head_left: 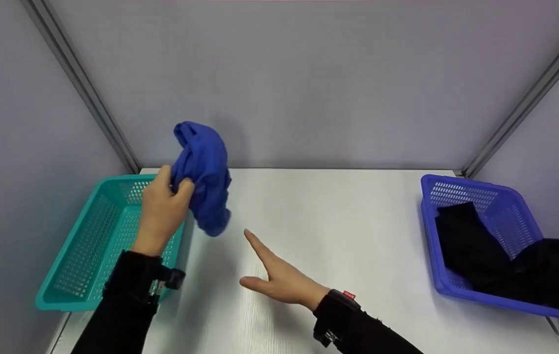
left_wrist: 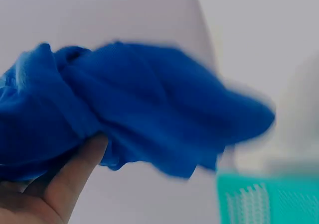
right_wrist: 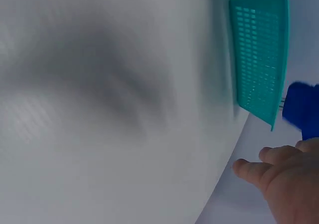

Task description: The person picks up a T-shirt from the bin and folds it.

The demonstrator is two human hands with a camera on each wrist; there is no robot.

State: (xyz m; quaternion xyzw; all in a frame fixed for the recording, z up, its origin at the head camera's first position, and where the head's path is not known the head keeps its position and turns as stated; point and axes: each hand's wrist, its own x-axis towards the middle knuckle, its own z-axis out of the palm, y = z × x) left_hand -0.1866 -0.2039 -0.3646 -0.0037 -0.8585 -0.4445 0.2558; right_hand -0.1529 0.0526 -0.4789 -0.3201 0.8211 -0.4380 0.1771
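Cloth [head_left: 206,172], one blue bundle, hangs midair near the green basket [head_left: 87,241], long axis steep in the head view, lower end aiming down-right! Two hands: left hand [head_left: 163,211] grips it, right hand [head_left: 284,280] stretches its fingers out. Two baskets, with the blue basket [head_left: 510,221] (black fabric [head_left: 476,250] inside) at right.

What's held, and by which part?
Blue cloth, pinched at its bunched left side in the head view, by the left grip; right grip holds nothing.
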